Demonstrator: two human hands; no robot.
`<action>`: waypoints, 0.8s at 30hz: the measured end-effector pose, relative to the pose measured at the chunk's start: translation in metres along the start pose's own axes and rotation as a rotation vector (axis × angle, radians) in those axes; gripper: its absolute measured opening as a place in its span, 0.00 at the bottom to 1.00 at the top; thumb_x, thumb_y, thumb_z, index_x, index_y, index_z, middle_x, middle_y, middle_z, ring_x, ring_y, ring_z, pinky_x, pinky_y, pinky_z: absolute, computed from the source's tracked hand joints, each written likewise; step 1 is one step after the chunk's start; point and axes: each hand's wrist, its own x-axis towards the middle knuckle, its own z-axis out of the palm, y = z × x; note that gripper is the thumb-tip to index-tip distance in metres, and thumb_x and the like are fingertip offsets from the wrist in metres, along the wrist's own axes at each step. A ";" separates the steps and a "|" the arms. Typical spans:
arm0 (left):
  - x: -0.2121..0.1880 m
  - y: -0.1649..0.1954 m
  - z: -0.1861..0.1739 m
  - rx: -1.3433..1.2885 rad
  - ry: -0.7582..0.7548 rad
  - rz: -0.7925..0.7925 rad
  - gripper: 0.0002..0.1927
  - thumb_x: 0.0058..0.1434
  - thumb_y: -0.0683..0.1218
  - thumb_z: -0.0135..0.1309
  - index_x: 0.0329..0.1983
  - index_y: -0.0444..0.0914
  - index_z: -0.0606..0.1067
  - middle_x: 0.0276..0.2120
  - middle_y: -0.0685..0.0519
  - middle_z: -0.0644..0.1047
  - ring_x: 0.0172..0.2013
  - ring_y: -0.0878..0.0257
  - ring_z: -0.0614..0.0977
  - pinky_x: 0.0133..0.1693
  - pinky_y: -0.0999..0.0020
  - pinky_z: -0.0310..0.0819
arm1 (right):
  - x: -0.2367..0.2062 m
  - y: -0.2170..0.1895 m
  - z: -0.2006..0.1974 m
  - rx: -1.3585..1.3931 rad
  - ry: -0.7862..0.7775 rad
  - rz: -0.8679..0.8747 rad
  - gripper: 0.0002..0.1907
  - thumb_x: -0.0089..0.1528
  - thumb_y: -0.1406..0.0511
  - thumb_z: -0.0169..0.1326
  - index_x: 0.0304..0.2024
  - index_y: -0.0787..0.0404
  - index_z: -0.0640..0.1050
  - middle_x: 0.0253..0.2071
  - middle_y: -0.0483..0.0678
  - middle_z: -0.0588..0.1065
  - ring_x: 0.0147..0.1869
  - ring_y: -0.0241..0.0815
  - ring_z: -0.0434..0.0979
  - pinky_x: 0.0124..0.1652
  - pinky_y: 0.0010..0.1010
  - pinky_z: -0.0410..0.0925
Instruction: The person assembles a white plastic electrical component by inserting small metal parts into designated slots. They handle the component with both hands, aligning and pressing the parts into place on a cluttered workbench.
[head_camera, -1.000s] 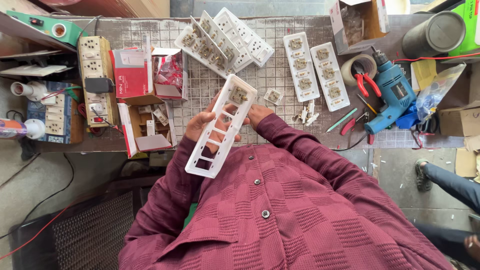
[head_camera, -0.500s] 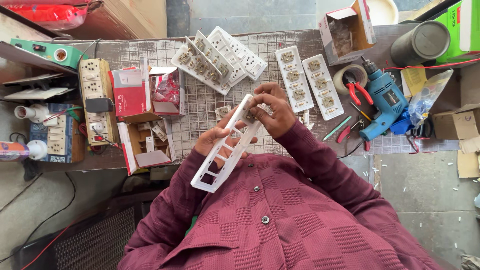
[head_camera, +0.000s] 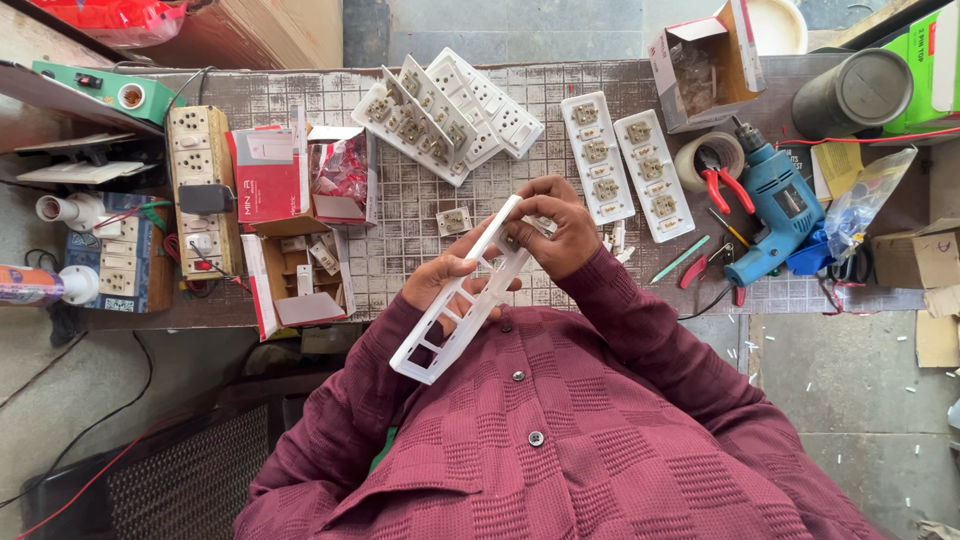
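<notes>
Left hand (head_camera: 445, 277) cradles white plastic frame (head_camera: 455, 300) from below, fingers curled around it. Right hand (head_camera: 560, 235) pinches the frame's upper end above the workbench (head_camera: 400, 215).

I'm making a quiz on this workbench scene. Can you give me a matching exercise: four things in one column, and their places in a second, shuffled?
Things:
1. White frame
2. Blue drill
3. Red box
4. Dark can

Places:
A. Far right corner of the bench
B. Held in both hands
C. Left of the hands, standing open
D. Right of the hands, beside red-handled pliers

Pairs: 1-B, 2-D, 3-C, 4-A. The left hand and right hand both grip the frame.
</notes>
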 end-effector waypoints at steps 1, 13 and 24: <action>0.000 0.000 0.001 -0.001 0.005 0.005 0.47 0.61 0.39 0.55 0.82 0.39 0.48 0.65 0.39 0.61 0.56 0.35 0.77 0.43 0.47 0.85 | -0.001 0.001 0.000 0.028 0.001 0.027 0.06 0.60 0.70 0.65 0.40 0.60 0.83 0.49 0.48 0.73 0.54 0.41 0.76 0.51 0.31 0.75; -0.005 0.000 0.005 0.025 0.035 -0.020 0.46 0.62 0.41 0.55 0.81 0.42 0.48 0.69 0.39 0.59 0.55 0.37 0.78 0.43 0.47 0.85 | -0.014 -0.002 -0.010 -0.432 0.043 -0.435 0.17 0.61 0.75 0.51 0.48 0.55 0.82 0.60 0.58 0.67 0.64 0.53 0.67 0.56 0.40 0.72; -0.001 -0.004 0.001 0.026 0.035 -0.044 0.43 0.64 0.41 0.52 0.82 0.43 0.50 0.66 0.40 0.60 0.53 0.41 0.79 0.42 0.51 0.86 | -0.012 0.005 -0.006 -0.609 0.135 -0.538 0.18 0.60 0.78 0.53 0.43 0.50 0.83 0.63 0.55 0.64 0.70 0.56 0.61 0.67 0.44 0.66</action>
